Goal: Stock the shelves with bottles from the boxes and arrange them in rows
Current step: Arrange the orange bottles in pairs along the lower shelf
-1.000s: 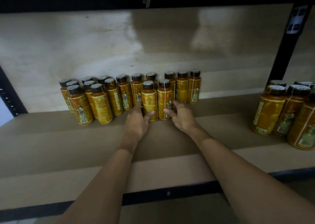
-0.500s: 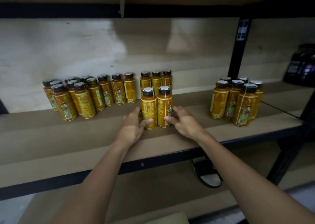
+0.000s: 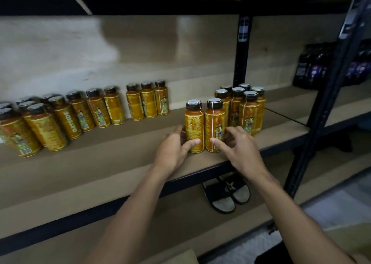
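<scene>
Left hand [image 3: 172, 149] grip wrapped the left bottle [image 3: 193, 126] and right hand [image 3: 240, 150] grip pinched the right bottle [image 3: 214, 123], the 2 upright and touching on the shelf [image 3: 100, 163] near its front edge, just left of a bottle cluster [image 3: 250, 113].

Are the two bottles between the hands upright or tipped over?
Upright. The two bottles stand on their bases on the shelf, caps up. The left hand and right hand grip them low down.
</scene>
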